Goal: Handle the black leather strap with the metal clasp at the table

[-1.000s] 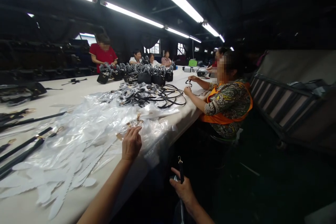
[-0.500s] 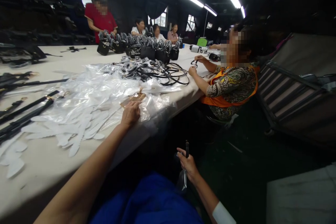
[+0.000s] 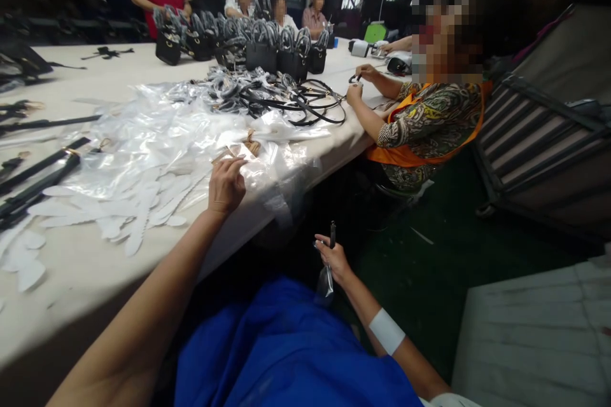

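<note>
My left hand reaches onto the white table and rests its fingers on a heap of clear plastic bags, pinching at a small tan piece near the table's front edge. My right hand hangs below the table edge, over my blue clothing, shut on a thin black strap with a bit of clear plastic dangling under it. White paper cut-outs lie left of my left hand.
A seated person in an orange vest works at the table's right side. Black straps and small black handbags sit further along. Other people stand at the far end. Dark straps lie at left.
The view has tilted downward, so my blue clothing now fills the bottom. My left hand stays on the plastic bags. My right hand still holds the strap, slightly higher in view.
</note>
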Demonstrator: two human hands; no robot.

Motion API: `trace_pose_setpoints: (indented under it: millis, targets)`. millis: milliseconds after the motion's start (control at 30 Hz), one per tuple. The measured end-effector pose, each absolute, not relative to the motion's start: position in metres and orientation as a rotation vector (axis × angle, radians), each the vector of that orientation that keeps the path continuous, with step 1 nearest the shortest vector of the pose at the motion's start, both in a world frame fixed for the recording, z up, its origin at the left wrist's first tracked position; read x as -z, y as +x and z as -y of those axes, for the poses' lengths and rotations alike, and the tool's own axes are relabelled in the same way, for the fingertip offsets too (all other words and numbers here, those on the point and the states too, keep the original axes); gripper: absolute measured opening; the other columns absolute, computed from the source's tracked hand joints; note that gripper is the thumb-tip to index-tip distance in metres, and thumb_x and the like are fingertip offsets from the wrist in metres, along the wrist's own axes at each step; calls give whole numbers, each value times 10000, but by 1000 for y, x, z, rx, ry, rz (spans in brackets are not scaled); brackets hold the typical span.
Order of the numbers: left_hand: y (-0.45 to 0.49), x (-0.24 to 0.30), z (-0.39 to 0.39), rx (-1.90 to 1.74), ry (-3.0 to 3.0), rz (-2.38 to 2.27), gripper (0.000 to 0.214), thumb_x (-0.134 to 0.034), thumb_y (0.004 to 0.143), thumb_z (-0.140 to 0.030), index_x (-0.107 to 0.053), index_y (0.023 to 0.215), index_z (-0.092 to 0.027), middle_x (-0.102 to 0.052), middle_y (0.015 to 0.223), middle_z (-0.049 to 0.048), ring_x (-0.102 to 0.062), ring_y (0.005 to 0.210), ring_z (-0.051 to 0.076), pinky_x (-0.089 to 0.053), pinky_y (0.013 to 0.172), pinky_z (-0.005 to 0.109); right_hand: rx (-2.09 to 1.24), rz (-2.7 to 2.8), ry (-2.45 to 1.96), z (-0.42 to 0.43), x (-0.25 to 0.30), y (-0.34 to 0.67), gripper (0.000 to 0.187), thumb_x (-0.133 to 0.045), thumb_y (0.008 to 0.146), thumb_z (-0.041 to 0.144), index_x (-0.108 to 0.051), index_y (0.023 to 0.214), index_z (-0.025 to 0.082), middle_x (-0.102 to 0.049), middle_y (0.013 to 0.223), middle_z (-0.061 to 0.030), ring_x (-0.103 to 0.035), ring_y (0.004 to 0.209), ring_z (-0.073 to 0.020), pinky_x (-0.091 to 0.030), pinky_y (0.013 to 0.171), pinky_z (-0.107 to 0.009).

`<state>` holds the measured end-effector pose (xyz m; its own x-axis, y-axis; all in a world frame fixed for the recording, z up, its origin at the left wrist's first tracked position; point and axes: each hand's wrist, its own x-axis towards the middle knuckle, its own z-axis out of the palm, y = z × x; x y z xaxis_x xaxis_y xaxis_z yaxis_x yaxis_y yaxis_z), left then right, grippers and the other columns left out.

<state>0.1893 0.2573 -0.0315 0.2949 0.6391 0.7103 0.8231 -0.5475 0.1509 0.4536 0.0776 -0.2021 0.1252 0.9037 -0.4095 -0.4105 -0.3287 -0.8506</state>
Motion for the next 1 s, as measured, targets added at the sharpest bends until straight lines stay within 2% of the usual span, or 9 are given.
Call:
trace_pose_setpoints:
  millis: [167,267,400,500,600,700,867,1000]
  targets:
    - [189,42,-264,840,-2445,1421,361,-435,889,-163,-656,1162,-80,-683,1127,173,-583,1086,310,-457,996,444,-1448,619,-1162,-118,190,429,954,-849,603,452,-465,1389,72,-306,530,120,-242,447,-46,-162,437,-217]
    - [189,44,-265,769,-2481,1419,364,-429,927,-246,-670,1141,-78,-696,1092,179,-604,1045,327,-473,968,455,-1399,666,-1110,-156,178,413,981,-880,555,426,-466,1390,119,-364,556,109,-290,473,-53,-225,457,-212]
    - [189,42,-264,799,-2417,1460,403,-398,929,-225,-623,1224,-68,-671,1155,185,-590,1096,318,-462,994,444,-1370,722,-1085,-187,166,397,885,-904,511,416,-561,1279,141,-459,589,80,-353,497,-68,-271,475,-214]
    - [188,40,-264,850,-2352,1502,411,-370,946,-234,-602,1240,-64,-653,1183,187,-580,1123,311,-442,1019,443,-1375,748,-1081,-193,162,390,777,-872,550,481,-601,1185,124,-430,540,88,-323,459,-64,-243,449,-215]
    - [188,40,-263,904,-2307,1539,398,-357,960,-258,-598,1222,-79,-656,1172,173,-584,1116,307,-439,1016,445,-1392,774,-1079,-195,156,386,621,-829,571,556,-633,957,111,-383,488,92,-288,420,-57,-194,415,-220]
    - [187,42,-264,899,-2339,1531,394,-362,961,-273,-602,1204,-78,-669,1150,175,-597,1092,308,-459,988,446,-1398,816,-1067,-199,143,388,529,-824,557,560,-605,758,122,-399,487,73,-299,413,-51,-176,404,-224]
    - [187,44,-267,832,-2426,1508,353,-396,941,-295,-635,1140,-129,-695,1113,139,-614,1065,297,-472,970,438,-1314,902,-1048,-210,113,408,445,-820,608,494,-645,772,119,-411,505,67,-297,429,-45,-172,414,-227]
    - [186,43,-266,840,-2419,1591,353,-406,933,-298,-654,1097,-108,-698,1064,163,-620,1032,317,-489,938,446,-1281,915,-1094,-213,108,428,427,-839,593,463,-659,756,112,-417,493,65,-312,429,-47,-176,422,-230]
